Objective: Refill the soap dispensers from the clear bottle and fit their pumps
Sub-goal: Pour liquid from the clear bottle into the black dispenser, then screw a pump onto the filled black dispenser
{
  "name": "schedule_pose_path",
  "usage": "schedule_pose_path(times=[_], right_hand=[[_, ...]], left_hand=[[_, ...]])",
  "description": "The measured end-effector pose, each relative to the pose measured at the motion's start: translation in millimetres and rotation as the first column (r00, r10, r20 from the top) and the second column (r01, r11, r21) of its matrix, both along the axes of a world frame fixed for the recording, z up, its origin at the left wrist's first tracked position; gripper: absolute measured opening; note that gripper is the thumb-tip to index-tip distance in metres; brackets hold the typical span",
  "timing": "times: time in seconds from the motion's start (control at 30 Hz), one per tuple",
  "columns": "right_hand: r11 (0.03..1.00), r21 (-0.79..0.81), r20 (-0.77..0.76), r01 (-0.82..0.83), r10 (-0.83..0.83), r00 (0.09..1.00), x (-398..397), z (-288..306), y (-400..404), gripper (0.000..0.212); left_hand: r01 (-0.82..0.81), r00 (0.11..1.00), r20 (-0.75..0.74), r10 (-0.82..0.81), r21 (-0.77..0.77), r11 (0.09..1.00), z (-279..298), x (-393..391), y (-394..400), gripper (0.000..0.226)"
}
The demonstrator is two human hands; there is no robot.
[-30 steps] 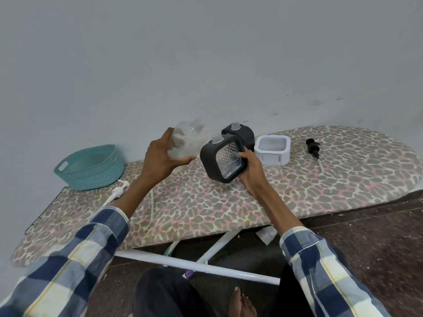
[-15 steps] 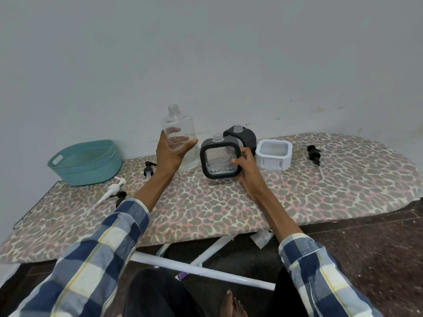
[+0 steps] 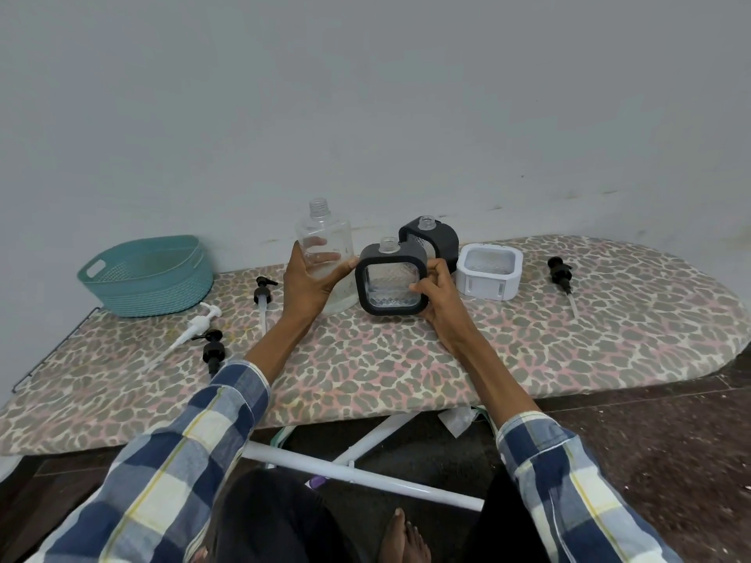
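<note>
The left hand (image 3: 307, 283) covers the lower left of the clear bottle (image 3: 325, 245), its fingers showing only blurred through the plastic; how much liquid sits inside cannot be told. Behind the right hand's (image 3: 437, 296) fingers, the near dispenser's (image 3: 391, 284) right edge is hidden. That dispenser screens the lower part of the rear dispenser (image 3: 431, 237). The left sleeve (image 3: 170, 461) covers the tube of one black pump (image 3: 213, 351).

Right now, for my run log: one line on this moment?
left hand: holds clear bottle upright | right hand: holds front black dispenser | pumps: unfitted
</note>
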State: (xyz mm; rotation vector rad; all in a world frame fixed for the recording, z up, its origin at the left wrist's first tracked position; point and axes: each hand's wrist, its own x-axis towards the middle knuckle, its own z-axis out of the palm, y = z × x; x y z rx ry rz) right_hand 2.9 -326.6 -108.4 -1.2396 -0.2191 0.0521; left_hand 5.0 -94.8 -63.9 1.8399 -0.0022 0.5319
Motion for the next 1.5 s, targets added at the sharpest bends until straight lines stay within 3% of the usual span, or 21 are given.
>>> schedule_pose_path(times=[0.2, 0.3, 0.4, 0.47, 0.6, 0.7, 0.8, 0.93, 1.07, 1.13, 1.3, 1.4, 1.5], right_hand=[[0.998, 0.044, -0.011, -0.047, 0.048, 0.999, -3, 3, 0, 0.041], [0.994, 0.078, -0.026, -0.076, 0.078, 0.997, -6, 7, 0, 0.048], [0.99, 0.107, -0.037, -0.092, 0.096, 0.995, -7, 9, 0, 0.053], [0.989, 0.103, -0.035, -0.108, 0.112, 0.993, -9, 9, -1, 0.054], [0.991, 0.077, -0.043, -0.112, 0.115, 0.992, -15, 10, -2, 0.063], [0.992, 0.064, -0.056, -0.108, 0.112, 0.992, -18, 12, 0, 0.066], [0.993, 0.03, -0.06, -0.118, 0.12, 0.991, -20, 13, 1, 0.068], [0.992, -0.025, -0.037, -0.122, 0.121, 0.992, -21, 12, 1, 0.063], [0.973, -0.233, 0.045, -0.007, 0.018, 0.999, -31, 12, -4, 0.055], [0.94, -0.319, 0.136, 0.117, -0.077, 0.988, -40, 12, -14, 0.041], [0.818, -0.329, 0.263, 0.473, -0.401, 0.877, -49, 21, -68, 0.038], [0.634, -0.414, 0.369, 0.653, -0.539, 0.757, -39, 25, -117, 0.027], [0.449, -0.526, 0.405, 0.722, -0.614, 0.677, -29, 25, -163, 0.02]], left_hand=[[-0.018, 1.0, 0.002, 0.017, 0.111, 0.994, -3, -12, 1, 0.087], [-0.184, 0.974, 0.155, 0.162, 0.139, 0.973, -8, -28, -2, 0.094], [-0.286, 0.92, 0.312, 0.236, 0.124, 0.95, -7, -50, -11, 0.074], [-0.18, 0.951, 0.272, 0.147, 0.102, 0.978, -9, -63, -20, 0.061], [0.009, 0.994, 0.109, -0.021, 0.111, 0.994, -23, -75, -35, 0.058], [0.093, 0.996, 0.003, -0.093, 0.035, 0.995, -23, -74, -37, 0.049], [0.17, 0.982, -0.082, -0.168, 0.022, 0.985, -26, -70, -32, 0.055], [0.209, 0.973, -0.112, -0.203, 0.047, 0.977, -29, -72, -25, 0.056], [0.219, 0.973, -0.095, -0.211, 0.085, 0.972, -29, -76, -29, 0.054], [0.234, 0.971, -0.075, -0.226, 0.132, 0.963, -26, -79, -35, 0.053], [0.291, 0.957, -0.056, -0.286, 0.17, 0.942, -25, -79, -65, 0.051], [0.336, 0.942, -0.061, -0.331, 0.106, 0.936, -27, -79, -89, 0.05], [0.349, 0.936, -0.07, -0.344, 0.059, 0.935, -28, -77, -105, 0.052]])
